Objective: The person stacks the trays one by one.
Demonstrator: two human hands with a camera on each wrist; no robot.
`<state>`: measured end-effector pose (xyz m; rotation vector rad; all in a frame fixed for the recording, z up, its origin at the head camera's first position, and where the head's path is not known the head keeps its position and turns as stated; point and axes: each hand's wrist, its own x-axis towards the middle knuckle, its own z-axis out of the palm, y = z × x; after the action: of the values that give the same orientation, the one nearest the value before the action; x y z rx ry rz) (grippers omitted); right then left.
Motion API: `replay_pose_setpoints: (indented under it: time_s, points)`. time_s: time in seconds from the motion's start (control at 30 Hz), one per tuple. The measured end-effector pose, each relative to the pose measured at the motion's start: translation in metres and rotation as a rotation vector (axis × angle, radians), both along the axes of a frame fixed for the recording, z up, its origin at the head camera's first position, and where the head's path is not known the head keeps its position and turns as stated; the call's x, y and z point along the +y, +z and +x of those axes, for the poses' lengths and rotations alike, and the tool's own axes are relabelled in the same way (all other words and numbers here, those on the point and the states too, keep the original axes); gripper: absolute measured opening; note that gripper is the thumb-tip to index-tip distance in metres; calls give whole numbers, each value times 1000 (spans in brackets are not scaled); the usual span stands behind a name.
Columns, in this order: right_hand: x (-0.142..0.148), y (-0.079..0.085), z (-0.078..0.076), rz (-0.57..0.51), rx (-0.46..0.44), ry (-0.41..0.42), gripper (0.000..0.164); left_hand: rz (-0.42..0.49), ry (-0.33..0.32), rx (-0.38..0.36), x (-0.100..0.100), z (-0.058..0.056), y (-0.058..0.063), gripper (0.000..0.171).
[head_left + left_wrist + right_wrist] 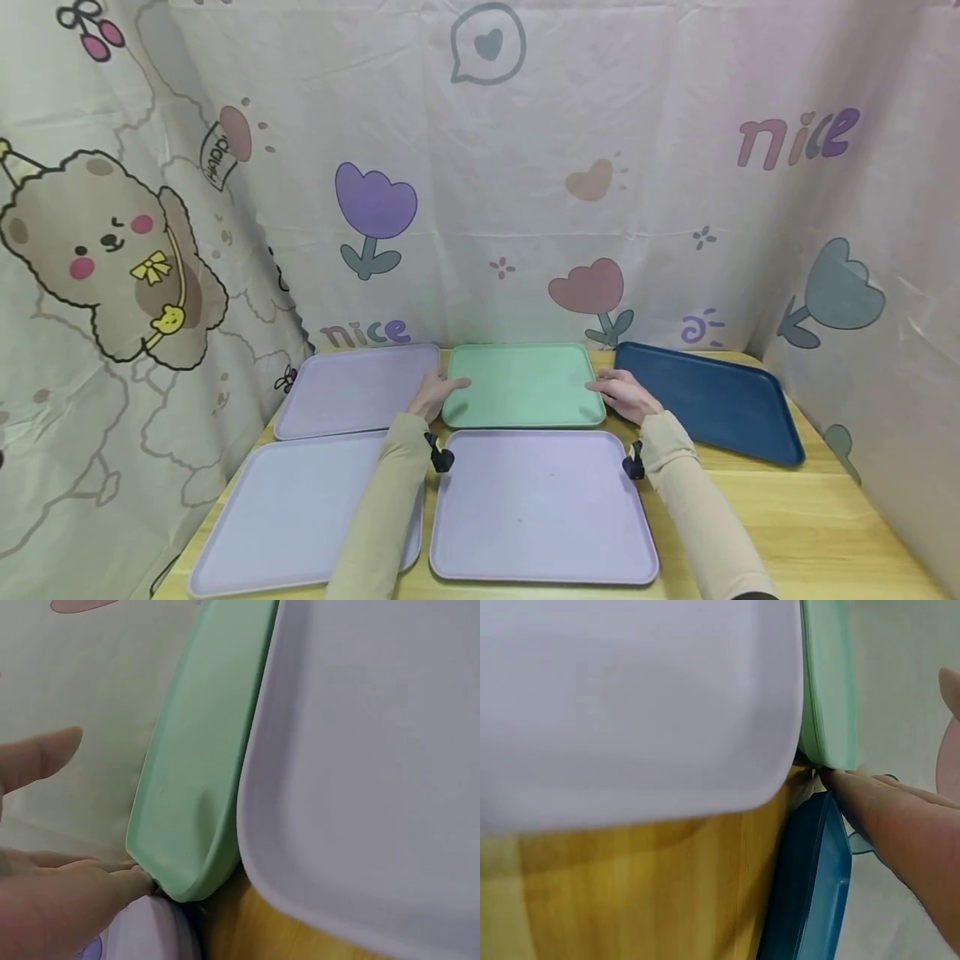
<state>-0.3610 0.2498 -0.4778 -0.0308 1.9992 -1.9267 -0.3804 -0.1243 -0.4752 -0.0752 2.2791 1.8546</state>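
Observation:
A mint-green tray (525, 385) lies at the back middle of the table, between both hands. My left hand (433, 395) is at its left edge; in the left wrist view, straight fingers (112, 886) touch the tray's end while the thumb stands apart in the air. At the opposite edge is my right hand (628, 396), its extended fingers (862, 791) against the green tray's corner and its thumb lifted away. Just in front of the green tray sits a lavender tray (543, 508), which both forearms flank.
A navy tray (712, 400) lies at an angle on the right, close by the right hand. Two more pale trays are on the left: a lavender tray (360, 392) behind and a bluish-lavender tray (300, 508) nearer. A printed curtain (480, 167) hangs behind the wooden table (795, 517).

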Motion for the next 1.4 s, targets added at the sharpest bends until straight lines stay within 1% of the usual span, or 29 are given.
replay_pose_setpoints:
  time_s: [0.23,0.33,0.47,0.67,0.8,0.87,1.07,1.17,1.23,1.4]
  points:
    - [-1,1,3,-46,3,3,80,80,67,2,-5,2,0,92]
    - [-1,3,6,-55,24,1,79,115,79,14,-6,2,2,88]
    - [1,7,10,-70,43,-12,76,192,96,29,-6,2,7,82]
    - [3,8,14,-72,61,-55,69,265,120,38,-8,3,12,74]
    - [4,8,16,-64,75,-87,67,359,147,19,-8,4,14,72]
    - [3,8,19,-64,81,-105,67,391,164,10,-8,6,15,70]
    - [2,9,27,-112,75,-222,65,462,227,4,-10,14,13,59]
    - [3,10,31,-144,68,-298,62,457,268,0,-12,18,12,54]
    - [4,11,35,-180,66,-327,60,448,286,-7,-13,22,11,52]
    - [7,15,44,-237,52,-375,61,448,290,-25,-16,32,9,53]
